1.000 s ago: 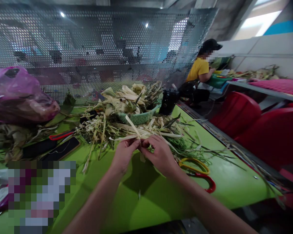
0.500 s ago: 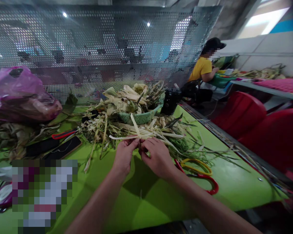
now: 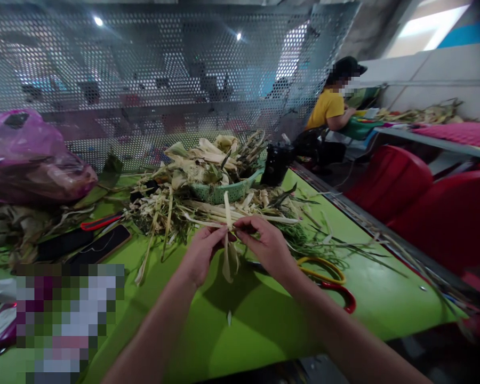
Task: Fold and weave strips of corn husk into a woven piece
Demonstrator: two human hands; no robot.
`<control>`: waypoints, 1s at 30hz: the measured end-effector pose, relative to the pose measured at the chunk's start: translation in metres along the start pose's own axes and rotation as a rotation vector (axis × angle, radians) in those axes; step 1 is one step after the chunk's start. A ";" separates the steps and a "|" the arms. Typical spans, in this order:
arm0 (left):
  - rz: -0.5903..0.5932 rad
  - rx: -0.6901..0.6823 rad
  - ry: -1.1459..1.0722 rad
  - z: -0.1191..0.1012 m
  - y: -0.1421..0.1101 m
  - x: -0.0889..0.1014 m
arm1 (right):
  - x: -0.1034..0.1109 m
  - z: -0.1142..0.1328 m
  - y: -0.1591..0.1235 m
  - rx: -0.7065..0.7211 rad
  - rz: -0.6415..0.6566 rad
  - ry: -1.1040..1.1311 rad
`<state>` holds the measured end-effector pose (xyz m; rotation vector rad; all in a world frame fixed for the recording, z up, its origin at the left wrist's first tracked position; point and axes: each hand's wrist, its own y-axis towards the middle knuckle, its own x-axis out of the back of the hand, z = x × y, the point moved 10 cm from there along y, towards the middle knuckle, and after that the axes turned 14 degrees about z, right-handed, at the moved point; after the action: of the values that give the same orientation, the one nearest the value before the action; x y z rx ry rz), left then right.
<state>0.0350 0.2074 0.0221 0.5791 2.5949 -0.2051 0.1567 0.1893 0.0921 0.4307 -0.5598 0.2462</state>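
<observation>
My left hand is closed, its thumb and fingers pinching a small piece made of pale dried corn husk strips. One strip stands upright above the fingers, and wider husk ends hang below them. From the other side my right hand pinches the same piece close to where the strips meet; the exact fold is hidden by the fingers. Yellow and red scissor handles lie beside my right forearm, the blades partly covered by the hand. Behind both hands sits a green basket heaped with dried husks.
Loose stalks and husks surround the basket. To the left are a pink plastic bag, a red-and-black cutter and a dark phone-like slab. A black container stands behind. Red chairs and a seated person are at right.
My right hand has opened its grip slightly and shifted right and up. The upright strip is straighter, and husk ends now hang visibly below the fingers. The view has shifted slightly.
</observation>
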 end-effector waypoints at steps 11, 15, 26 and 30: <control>-0.034 0.006 0.188 -0.007 -0.005 0.001 | 0.003 0.009 -0.001 0.026 -0.003 -0.130; -0.014 -0.065 0.133 -0.012 -0.004 -0.002 | 0.006 0.002 -0.002 0.007 -0.037 -0.086; 0.236 -0.042 0.312 -0.011 -0.001 -0.034 | -0.011 -0.040 0.005 -0.197 0.084 0.509; 0.256 0.044 0.328 -0.001 -0.002 -0.033 | -0.008 -0.043 0.003 -0.188 0.028 0.478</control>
<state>0.0603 0.1939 0.0387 1.0275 2.7951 -0.0881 0.1691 0.2107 0.0558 0.1702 -0.1181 0.3086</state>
